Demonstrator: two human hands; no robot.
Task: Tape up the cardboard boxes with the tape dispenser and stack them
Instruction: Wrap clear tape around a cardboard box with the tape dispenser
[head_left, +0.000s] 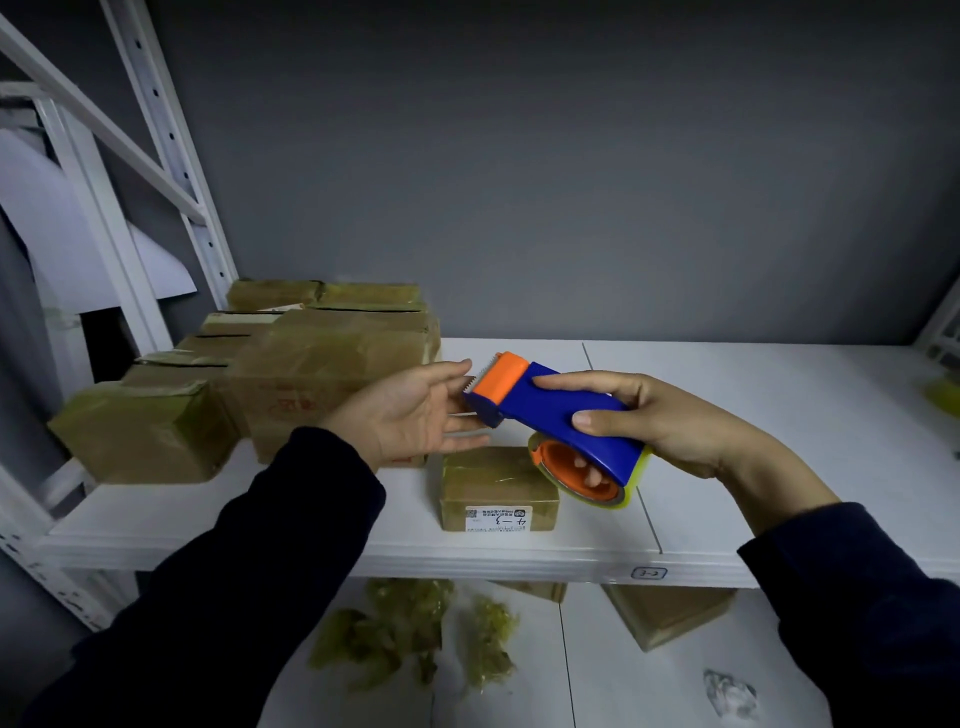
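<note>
My right hand grips a blue and orange tape dispenser above the white shelf, its toothed orange end pointing left. My left hand is open, palm up, fingertips touching the dispenser's cutter end. A small taped cardboard box with a white label sits on the shelf just below the dispenser. A pile of several taped cardboard boxes stands at the shelf's left, behind my left hand.
A white metal rack upright rises at the left. On the lower shelf lie crumpled tape scraps, another box and a crumpled white wad. A grey wall closes the back.
</note>
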